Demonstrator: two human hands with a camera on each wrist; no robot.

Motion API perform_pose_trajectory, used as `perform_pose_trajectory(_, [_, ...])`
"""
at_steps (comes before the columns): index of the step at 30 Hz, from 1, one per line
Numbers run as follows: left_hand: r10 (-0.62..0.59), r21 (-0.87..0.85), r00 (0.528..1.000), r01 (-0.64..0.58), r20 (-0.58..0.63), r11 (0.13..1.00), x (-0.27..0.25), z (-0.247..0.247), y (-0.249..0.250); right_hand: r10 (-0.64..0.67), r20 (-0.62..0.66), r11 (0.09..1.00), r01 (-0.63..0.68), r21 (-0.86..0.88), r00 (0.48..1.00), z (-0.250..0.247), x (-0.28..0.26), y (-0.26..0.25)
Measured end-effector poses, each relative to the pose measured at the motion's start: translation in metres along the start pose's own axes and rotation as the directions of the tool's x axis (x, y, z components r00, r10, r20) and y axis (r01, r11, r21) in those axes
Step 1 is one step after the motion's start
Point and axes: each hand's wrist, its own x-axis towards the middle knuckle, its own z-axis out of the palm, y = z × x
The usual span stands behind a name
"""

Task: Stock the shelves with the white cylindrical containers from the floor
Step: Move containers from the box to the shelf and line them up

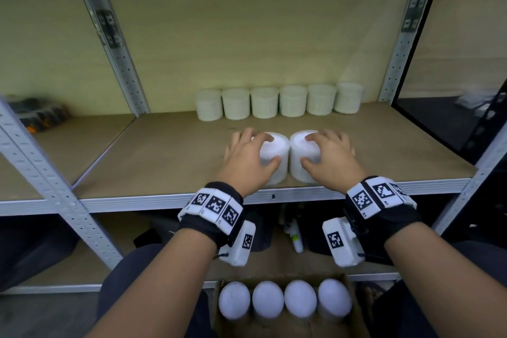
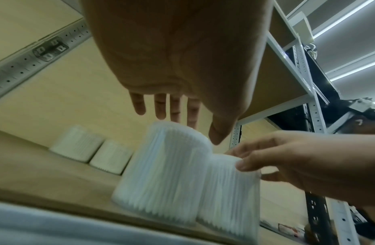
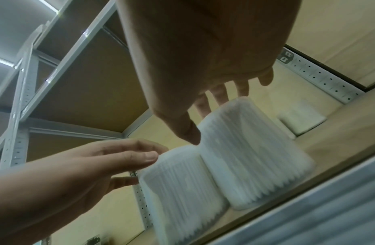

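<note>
Two white ribbed cylindrical containers stand side by side near the front edge of the wooden shelf (image 1: 170, 151). My left hand (image 1: 247, 156) grips the left container (image 1: 275, 153) from above, fingers over its top and thumb on its near side. My right hand (image 1: 332, 153) holds the right container (image 1: 300, 151) the same way. In the left wrist view my left hand (image 2: 182, 66) spans the left container (image 2: 167, 169). In the right wrist view my right hand (image 3: 203, 58) spans the right container (image 3: 251, 157). Both containers touch each other.
A row of several identical containers (image 1: 278, 101) lines the shelf's back wall. A cardboard box (image 1: 216, 307) on the floor below holds several more containers (image 1: 285, 299). Grey perforated uprights (image 1: 118, 57) frame the bay. Dark items lie on the neighbouring left shelf (image 1: 35, 112).
</note>
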Motion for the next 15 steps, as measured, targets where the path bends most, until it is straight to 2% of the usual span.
perform_pose_trajectory(2, [0.016,-0.031,1.0,-0.016,-0.015,0.999,-0.006,0.0,-0.004,-0.023,-0.036,1.0,0.024,0.014,0.999,-0.001,-0.001,0.0])
perform_pose_trajectory(8, [0.069,-0.063,0.997,-0.071,-0.026,0.995,-0.001,-0.001,-0.002,-0.067,0.049,0.996,0.069,-0.049,0.997,-0.013,0.001,-0.001])
perform_pose_trajectory(15, [0.064,-0.064,0.998,-0.063,0.009,0.996,0.014,0.003,0.003,-0.008,0.087,0.999,0.011,-0.036,0.996,-0.028,0.009,0.005])
